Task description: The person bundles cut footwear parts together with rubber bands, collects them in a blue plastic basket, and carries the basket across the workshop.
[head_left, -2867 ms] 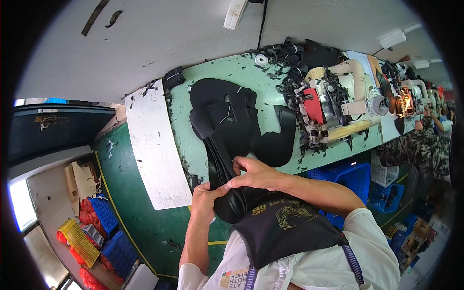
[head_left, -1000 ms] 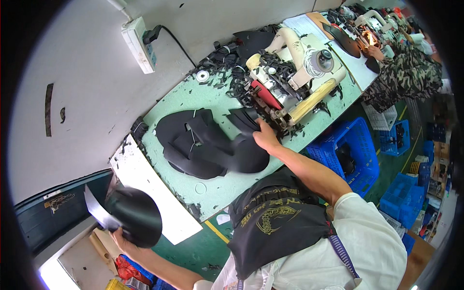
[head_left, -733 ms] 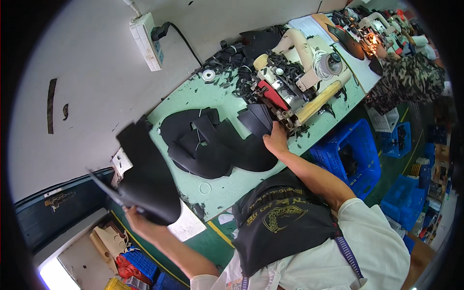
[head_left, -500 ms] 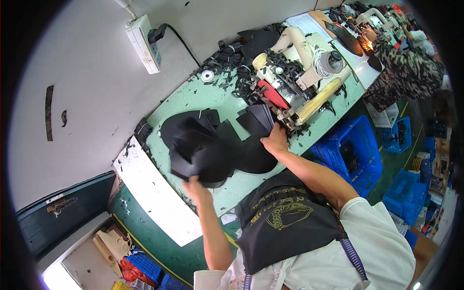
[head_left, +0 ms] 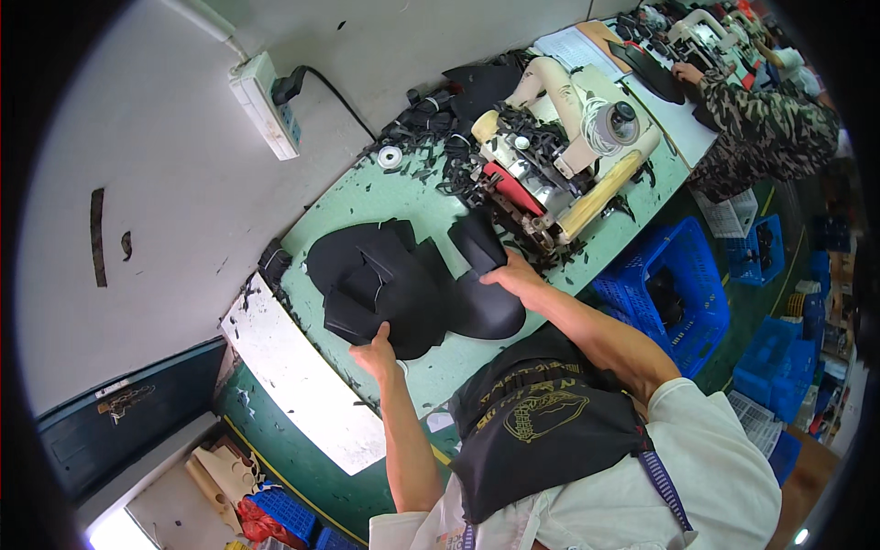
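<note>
Several black sheet pieces [head_left: 412, 293] lie overlapped in a pile on the green tabletop. At the pile's near left edge, my left hand [head_left: 374, 356] pinches a black piece, thumb on top. My right hand [head_left: 513, 277] grips a folded black piece [head_left: 477, 243] at the pile's right end, its fingers partly hidden. Just beyond my right hand stands a cream-coloured machine [head_left: 559, 174] with a red part, a curved arm and a yellowish bar. The machine looks like a sewing or skiving machine.
Black scraps [head_left: 417, 133] and a white spool [head_left: 390, 158] lie along the table's wall side. A white board [head_left: 302, 376] adjoins the left end. Blue crates [head_left: 701, 284] stand on the floor at right. Further off, a person in a camouflage sleeve [head_left: 770, 137] works.
My right hand has drawn slightly left, away from the machine, with the folded black piece. The pieces at my left hand have shifted and settled. The bright glow by the other person is gone.
</note>
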The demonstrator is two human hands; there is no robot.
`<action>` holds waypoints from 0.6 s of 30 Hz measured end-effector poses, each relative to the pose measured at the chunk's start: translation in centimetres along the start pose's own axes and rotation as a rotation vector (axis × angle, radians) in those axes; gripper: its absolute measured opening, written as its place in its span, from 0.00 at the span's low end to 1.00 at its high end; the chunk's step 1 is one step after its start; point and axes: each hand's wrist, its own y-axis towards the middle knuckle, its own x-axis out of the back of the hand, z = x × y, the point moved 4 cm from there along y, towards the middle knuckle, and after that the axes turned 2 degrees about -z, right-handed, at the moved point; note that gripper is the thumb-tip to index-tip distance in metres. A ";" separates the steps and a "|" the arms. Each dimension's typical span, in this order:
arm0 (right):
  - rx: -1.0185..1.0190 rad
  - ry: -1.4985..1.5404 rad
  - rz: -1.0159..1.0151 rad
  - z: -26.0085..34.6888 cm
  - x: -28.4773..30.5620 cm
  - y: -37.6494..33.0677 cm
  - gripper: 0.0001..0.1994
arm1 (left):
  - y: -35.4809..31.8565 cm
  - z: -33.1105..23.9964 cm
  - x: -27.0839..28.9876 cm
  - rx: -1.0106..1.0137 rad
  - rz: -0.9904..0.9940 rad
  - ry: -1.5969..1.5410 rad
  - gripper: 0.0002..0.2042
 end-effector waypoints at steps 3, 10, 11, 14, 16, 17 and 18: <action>-0.075 0.172 0.116 -0.5 0.5 0.7 0.19 | -0.2 -0.5 0.1 0.120 0.113 -0.228 0.31; -0.173 0.534 0.437 -1.8 0.4 0.3 0.23 | -2.5 -9.4 5.5 -0.392 0.023 -0.220 0.28; -0.170 0.580 0.459 -1.6 0.5 0.0 0.22 | -2.7 -10.9 6.9 -0.374 0.074 -0.353 0.27; -0.208 0.632 0.468 -1.4 0.5 -0.4 0.21 | -4.7 -15.8 10.9 -0.286 0.230 -0.648 0.24; -0.245 0.638 0.454 -1.3 0.5 -0.6 0.21 | -4.9 -16.7 13.0 -0.178 0.300 -0.770 0.22; -0.259 0.670 0.492 -1.2 0.3 -0.8 0.21 | -5.3 -16.8 13.5 -0.134 0.394 -0.861 0.21; -0.274 0.699 0.531 -0.7 -0.1 -1.3 0.21 | -5.7 -17.0 14.0 -0.088 0.486 -0.950 0.21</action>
